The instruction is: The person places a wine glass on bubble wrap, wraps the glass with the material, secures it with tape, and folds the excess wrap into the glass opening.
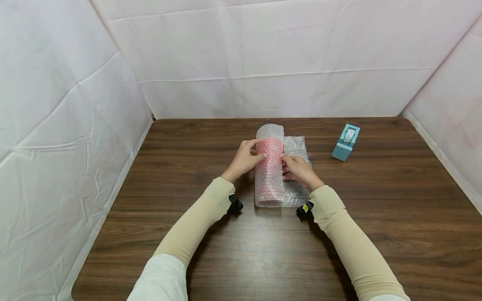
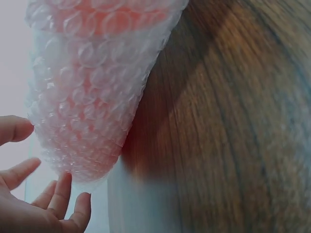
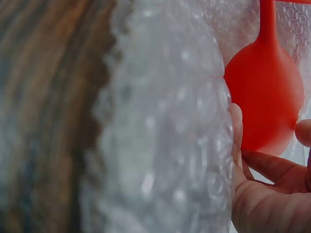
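A red wine glass (image 3: 265,92) with a rounded bowl and thin stem lies inside a sheet of bubble wrap (image 1: 295,194). Folded over from the left, the wrap forms a roll, through which the glass shows pink. My left hand (image 1: 244,158) rests along the roll's left side; in the left wrist view its spread fingertips (image 2: 62,187) touch the plastic. On the right, my right hand (image 1: 299,169) reaches under the fold's edge. Its thumb and fingers pinch the glass's bowl in the right wrist view. Part of that hand's fingers is hidden by the wrap.
A teal tape dispenser-like block (image 1: 343,144) with a whitish insert stands at the back right of the dark wooden table (image 1: 180,167). White cloth walls (image 1: 275,96) enclose the back and both sides.
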Tool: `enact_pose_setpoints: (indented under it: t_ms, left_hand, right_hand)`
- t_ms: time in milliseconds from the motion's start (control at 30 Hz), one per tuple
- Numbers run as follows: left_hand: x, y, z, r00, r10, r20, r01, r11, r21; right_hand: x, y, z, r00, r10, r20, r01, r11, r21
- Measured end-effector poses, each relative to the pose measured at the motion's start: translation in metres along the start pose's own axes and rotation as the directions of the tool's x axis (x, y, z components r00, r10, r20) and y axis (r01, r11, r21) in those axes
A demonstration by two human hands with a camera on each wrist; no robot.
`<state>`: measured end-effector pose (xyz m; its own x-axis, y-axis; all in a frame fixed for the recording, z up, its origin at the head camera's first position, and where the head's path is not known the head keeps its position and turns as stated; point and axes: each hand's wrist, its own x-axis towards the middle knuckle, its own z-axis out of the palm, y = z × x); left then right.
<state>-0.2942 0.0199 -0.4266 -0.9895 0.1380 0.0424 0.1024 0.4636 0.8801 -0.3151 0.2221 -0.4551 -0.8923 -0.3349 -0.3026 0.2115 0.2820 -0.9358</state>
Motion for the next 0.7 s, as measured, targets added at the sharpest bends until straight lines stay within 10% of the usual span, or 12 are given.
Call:
enact_pose_setpoints:
  t_ms: [700]
  left_hand:
    - [0.004, 0.005, 0.013, 0.995, -0.096, 0.006, 0.096, 0.995, -0.033]
  right_hand:
    - [-0.002, 0.008, -0.013, 0.996, -0.077, -0.041, 0.076, 0.997, -0.028]
